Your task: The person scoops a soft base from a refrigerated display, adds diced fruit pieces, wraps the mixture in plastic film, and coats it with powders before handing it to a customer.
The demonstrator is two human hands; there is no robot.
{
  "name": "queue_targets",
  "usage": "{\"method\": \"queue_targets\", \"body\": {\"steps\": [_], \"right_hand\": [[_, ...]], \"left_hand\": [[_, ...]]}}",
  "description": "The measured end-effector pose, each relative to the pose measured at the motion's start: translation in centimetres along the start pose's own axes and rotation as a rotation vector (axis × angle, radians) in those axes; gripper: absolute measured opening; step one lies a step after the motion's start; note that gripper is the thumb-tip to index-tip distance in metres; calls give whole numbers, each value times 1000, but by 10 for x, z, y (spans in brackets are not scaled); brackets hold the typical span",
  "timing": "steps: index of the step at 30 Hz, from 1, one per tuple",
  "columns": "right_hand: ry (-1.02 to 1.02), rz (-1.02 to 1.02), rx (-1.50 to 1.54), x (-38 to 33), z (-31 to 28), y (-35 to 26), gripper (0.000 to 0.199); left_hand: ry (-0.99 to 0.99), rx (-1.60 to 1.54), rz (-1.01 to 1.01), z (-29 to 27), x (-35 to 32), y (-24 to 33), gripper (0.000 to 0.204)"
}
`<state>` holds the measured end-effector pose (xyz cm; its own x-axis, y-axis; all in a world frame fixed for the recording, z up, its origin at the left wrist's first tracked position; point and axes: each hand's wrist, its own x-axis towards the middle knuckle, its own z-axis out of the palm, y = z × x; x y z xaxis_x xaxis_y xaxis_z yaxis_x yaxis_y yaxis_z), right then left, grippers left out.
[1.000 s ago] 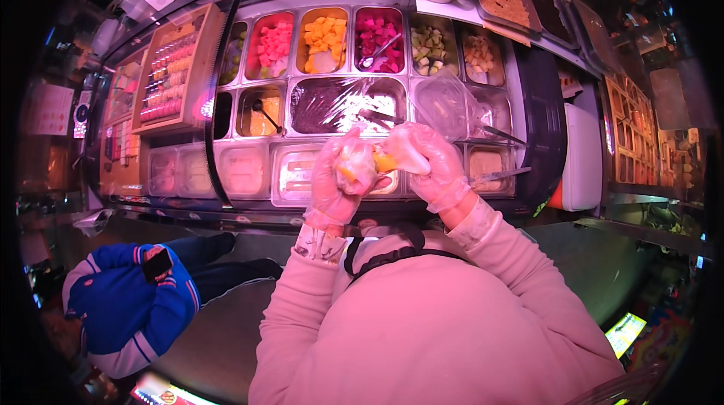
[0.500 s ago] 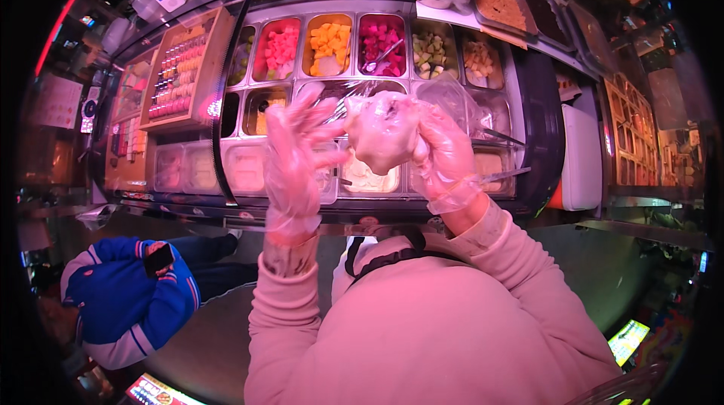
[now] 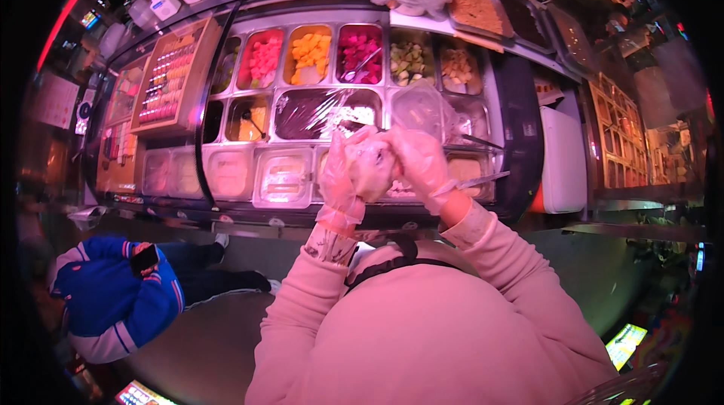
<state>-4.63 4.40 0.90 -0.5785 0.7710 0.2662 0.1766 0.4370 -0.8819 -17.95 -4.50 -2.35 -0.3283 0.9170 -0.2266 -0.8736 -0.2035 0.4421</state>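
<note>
Both my hands wear thin clear plastic gloves and meet in front of my chest over a chilled topping counter. My left hand (image 3: 341, 179) and my right hand (image 3: 417, 164) are cupped together around a pale rounded lump of food (image 3: 373, 166), pressing it from both sides. The lump is mostly hidden by my fingers and the glove film. Just behind my hands is a steel pan covered with plastic wrap (image 3: 324, 112) holding something dark.
Steel pans of cut fruit line the counter: pink (image 3: 261, 58), orange (image 3: 308, 51), deep red (image 3: 360, 52), green (image 3: 408, 62). A wooden tray of small rows (image 3: 167, 73) sits at the left. A person in a blue jacket (image 3: 113, 301) crouches at lower left holding a phone.
My left hand, raised with fingers spread half a second ago, has closed back onto the lump. Both hands have come down slightly and now wrap it together.
</note>
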Motion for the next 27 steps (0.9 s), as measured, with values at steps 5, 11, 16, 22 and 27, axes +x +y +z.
{"method": "queue_targets", "body": {"steps": [5,11,16,22,27], "right_hand": [[-406,-432,-821,18,-18,-58,28],[61,-744,-398,2,-79,-50,59],[-63,-685,-210,-32,-73,-49,67],[-82,-732,92,-22,-88,-49,44],[-90,-571,186,-22,-85,-26,48]], "left_hand": [[-59,30,68,0,-6,-28,44],[-341,-647,-212,36,-23,-37,52],[-186,-720,-244,47,-40,-55,40],[-379,-1402,-564,77,-49,-73,26],[-822,-2754,-1955,100,-29,-108,31]]}}
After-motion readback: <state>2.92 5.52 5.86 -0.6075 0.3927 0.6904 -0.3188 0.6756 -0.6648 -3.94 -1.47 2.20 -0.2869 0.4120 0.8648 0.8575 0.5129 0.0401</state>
